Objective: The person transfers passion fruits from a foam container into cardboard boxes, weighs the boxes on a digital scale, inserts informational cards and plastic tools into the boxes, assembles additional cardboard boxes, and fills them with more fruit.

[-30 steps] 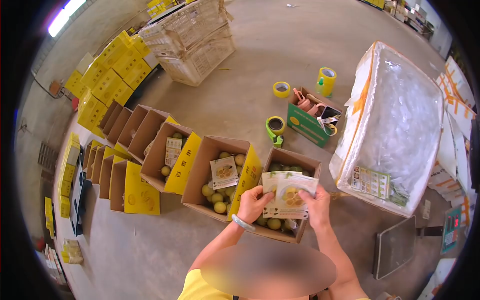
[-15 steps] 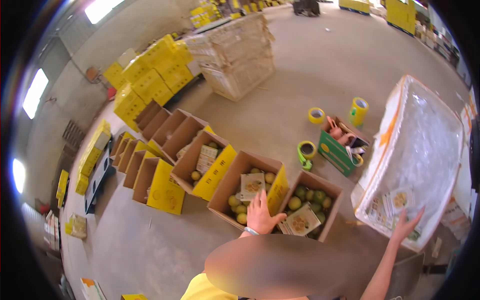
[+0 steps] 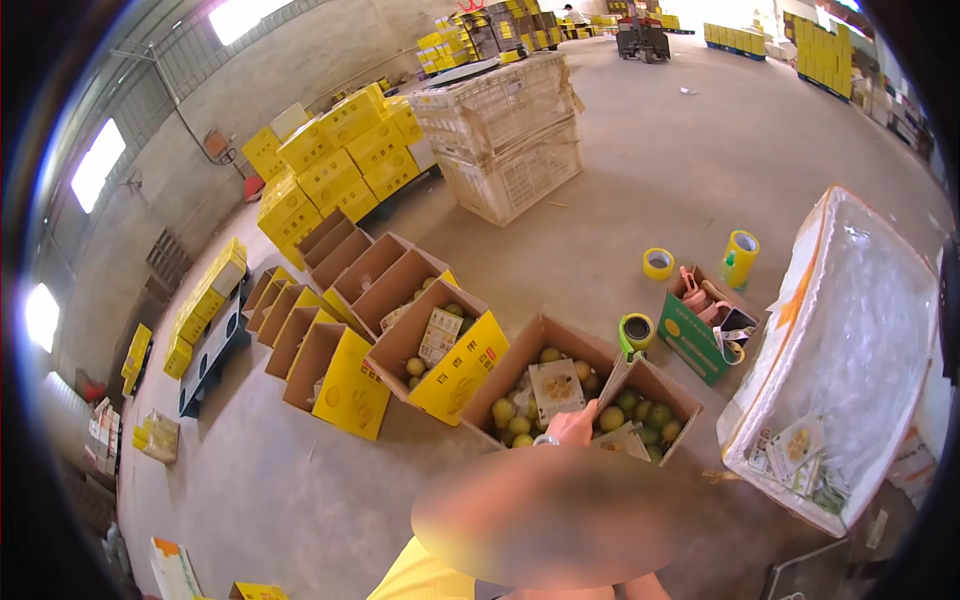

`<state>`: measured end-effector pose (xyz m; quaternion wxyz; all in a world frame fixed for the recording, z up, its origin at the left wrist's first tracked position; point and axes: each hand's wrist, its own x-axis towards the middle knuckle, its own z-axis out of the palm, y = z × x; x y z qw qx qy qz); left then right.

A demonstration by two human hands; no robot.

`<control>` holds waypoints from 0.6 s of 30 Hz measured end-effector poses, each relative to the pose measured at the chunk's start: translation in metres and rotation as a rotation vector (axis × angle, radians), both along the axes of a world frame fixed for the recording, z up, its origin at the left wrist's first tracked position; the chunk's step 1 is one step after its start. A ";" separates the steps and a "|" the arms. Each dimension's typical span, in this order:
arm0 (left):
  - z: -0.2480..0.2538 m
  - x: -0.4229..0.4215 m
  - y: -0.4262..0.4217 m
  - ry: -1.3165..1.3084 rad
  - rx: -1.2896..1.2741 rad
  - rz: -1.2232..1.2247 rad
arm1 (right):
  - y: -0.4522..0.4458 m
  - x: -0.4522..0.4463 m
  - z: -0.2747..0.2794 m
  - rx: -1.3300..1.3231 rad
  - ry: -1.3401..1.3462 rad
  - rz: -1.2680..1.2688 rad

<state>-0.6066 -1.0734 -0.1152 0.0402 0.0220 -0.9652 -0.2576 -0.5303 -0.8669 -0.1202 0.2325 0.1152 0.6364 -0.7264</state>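
My left hand, with a bracelet at the wrist, is closed on the near edge of the box wall between two open cardboard boxes. The left of these boxes holds yellow-green fruit with a printed card on top. In the right box lie greener fruit and a card, partly hidden by a blurred oval. Only a bit of my right arm shows below the oval; my right hand is not visible.
More open boxes run off to the left. Stacked yellow boxes and crates stand behind. Tape rolls, a green box and a foam box holding cards are at the right.
The held card was laid in the right box. My right hand went to the foam box, then out of sight. My left hand closed on the box edge; the view tilted up.
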 end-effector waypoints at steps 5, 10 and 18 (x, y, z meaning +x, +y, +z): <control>-0.001 -0.075 -0.027 0.059 -0.024 -0.072 | -0.025 -0.046 -0.001 -0.006 -0.051 0.030; 0.002 -0.134 -0.057 0.023 -0.050 -0.115 | -0.058 -0.087 -0.007 -0.065 -0.084 -0.002; 0.017 -0.179 -0.147 -0.003 -0.148 -0.075 | -0.142 -0.128 -0.014 0.154 -0.020 0.087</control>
